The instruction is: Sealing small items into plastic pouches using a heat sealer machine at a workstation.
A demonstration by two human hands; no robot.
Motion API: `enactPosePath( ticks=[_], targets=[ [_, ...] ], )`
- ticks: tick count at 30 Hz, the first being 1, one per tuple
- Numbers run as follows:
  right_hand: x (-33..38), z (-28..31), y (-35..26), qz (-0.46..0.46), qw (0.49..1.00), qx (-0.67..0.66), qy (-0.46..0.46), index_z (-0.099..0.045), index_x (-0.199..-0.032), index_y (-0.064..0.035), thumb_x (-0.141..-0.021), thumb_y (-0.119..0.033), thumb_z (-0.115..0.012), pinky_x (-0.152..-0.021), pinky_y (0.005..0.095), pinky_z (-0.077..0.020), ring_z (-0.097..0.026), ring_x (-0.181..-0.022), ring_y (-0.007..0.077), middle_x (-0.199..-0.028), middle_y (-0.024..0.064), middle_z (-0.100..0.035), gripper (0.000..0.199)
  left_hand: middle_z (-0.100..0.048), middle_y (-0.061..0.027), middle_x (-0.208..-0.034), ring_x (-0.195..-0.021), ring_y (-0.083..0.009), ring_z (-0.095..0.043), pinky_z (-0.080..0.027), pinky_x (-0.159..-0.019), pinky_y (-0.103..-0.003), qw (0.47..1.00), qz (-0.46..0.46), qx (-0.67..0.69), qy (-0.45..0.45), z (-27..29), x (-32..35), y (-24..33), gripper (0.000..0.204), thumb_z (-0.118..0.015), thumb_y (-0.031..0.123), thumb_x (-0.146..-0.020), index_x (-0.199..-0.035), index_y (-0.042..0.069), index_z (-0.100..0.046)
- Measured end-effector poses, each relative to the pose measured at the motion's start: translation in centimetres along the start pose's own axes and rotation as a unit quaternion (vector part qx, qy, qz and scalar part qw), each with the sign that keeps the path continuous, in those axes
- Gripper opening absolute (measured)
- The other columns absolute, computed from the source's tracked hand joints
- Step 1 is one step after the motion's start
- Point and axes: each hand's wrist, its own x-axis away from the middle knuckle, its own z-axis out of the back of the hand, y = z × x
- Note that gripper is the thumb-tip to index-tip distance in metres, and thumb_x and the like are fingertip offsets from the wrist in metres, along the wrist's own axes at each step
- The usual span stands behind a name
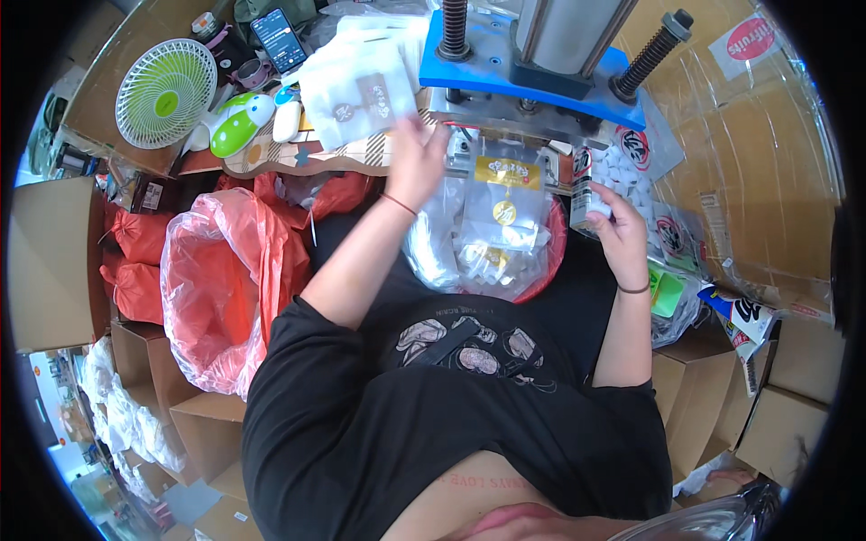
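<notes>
My left hand (pixel 418 160) is raised under the blue press machine (pixel 532 68) with its fingers pinching the edge of a clear pouch with a gold label (pixel 508 185) beneath the press plate. My right hand (pixel 616 224) holds a small packet (pixel 586 194) upright at the right side of the press. Below both hands a red bowl (pixel 552 261) holds a heap of clear filled pouches (pixel 478 252). A stack of white pouches with brown labels (pixel 361 86) lies left of the press.
A red plastic bag (pixel 221 279) hangs open in a bin at my left. A green and white fan (pixel 167 90), a phone (pixel 278 38) and a green and white device (pixel 239 122) sit at the back left. Cardboard boxes (pixel 695 397) surround me. White packets (pixel 631 171) are piled right of the press.
</notes>
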Motion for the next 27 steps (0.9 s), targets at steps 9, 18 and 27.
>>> enactPosePath(
  ticks=[9, 18, 27],
  targets=[
    [-0.1, -2.4, -0.8, 0.025, 0.997, -0.006, 0.073, -0.063, -0.104, -0.0002, -0.097, -0.014, -0.059, -0.08, 0.0311, -0.0476, -0.059, -0.09, 0.0158, -0.099, 0.0068, -0.065, 0.016, -0.068, -0.015, -0.104, -0.096, -0.0263, -0.066, -0.051, -0.088, -0.035, 0.955, -0.187, -0.21, -0.09, 5.6, 2.3, -5.6, 0.042, -0.07, 0.013, -0.085, -0.124, 0.004, -0.061],
    [-4.5, -4.8, -5.2, 0.109, 0.991, -0.081, -0.004, -0.064, -0.101, -0.0009, -0.095, -0.014, -0.06, -0.075, 0.0324, -0.049, -0.063, -0.08, 0.0255, -0.092, 0.0114, -0.065, 0.015, -0.071, -0.004, -0.09, -0.081, -0.0081, -0.065, -0.053, -0.077, -0.024, 0.944, 0.04, 0.175, -0.275, 3.0, 6.5, 0.7, 0.017, -0.061, 0.01, -0.097, -0.102, -0.003, -0.069],
    [-4.7, -2.0, -2.9, 0.154, 0.977, -0.019, -0.146, -0.065, -0.101, -0.0016, -0.092, -0.014, -0.066, -0.073, 0.0316, -0.0479, -0.06, -0.075, 0.0196, -0.089, 0.0064, -0.063, 0.016, -0.072, -0.0047, -0.098, -0.084, -0.0096, -0.066, -0.054, -0.078, -0.025, 0.72, 0.242, 0.459, -0.461, -0.1, 10.5, 4.8, 0.02, -0.061, 0.012, -0.095, -0.111, 0.001, -0.067]
  ],
)
